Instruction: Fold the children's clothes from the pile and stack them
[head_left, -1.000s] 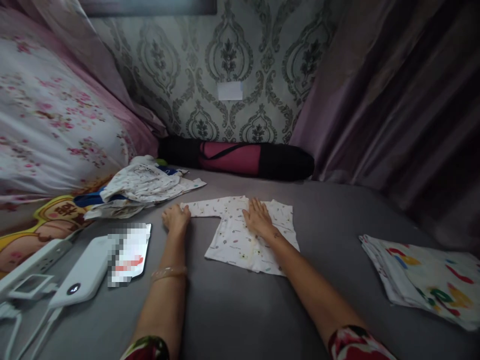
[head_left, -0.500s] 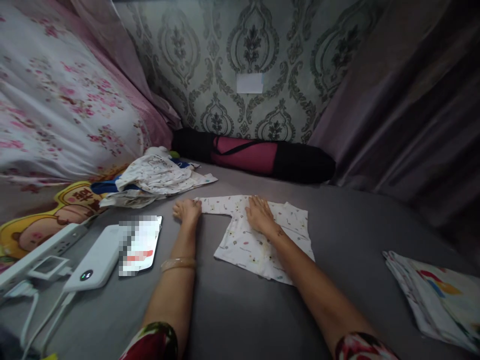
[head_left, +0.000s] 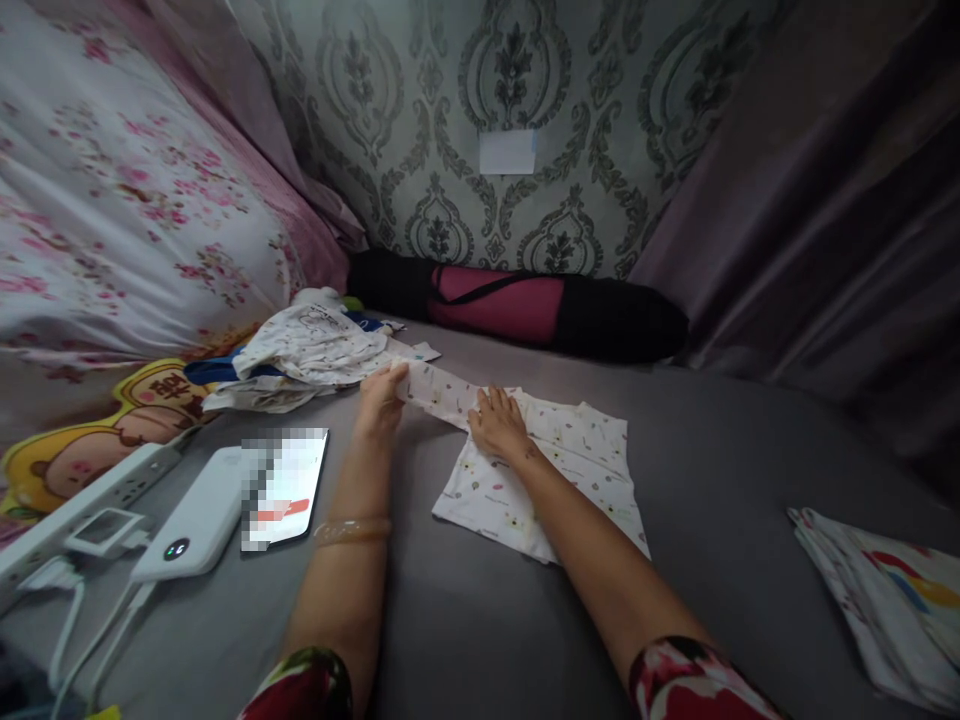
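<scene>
A small white long-sleeved shirt (head_left: 495,500) with a scattered print lies spread on the grey bed sheet (head_left: 465,640). My left hand (head_left: 382,398) is closed on the cuff of its left-hand sleeve, which it holds up off the sheet. Where that sleeve joins the body, my right hand (head_left: 498,420) lies flat on the cloth with its fingers stretched out. The shirt's right side is partly hidden under my right forearm.
Rumpled clothes (head_left: 315,345) lie at the back left, folded cloth (head_left: 885,590) at the right. A phone (head_left: 289,490), a power bank (head_left: 195,520) and a power strip (head_left: 90,510) are at the left. A long black-and-pink bag (head_left: 495,305) lies along the wall.
My left hand has lifted the sleeve's cuff off the sheet and moved it slightly away from me. My right hand has slid a little left, toward the shoulder seam. The view has shifted slightly.
</scene>
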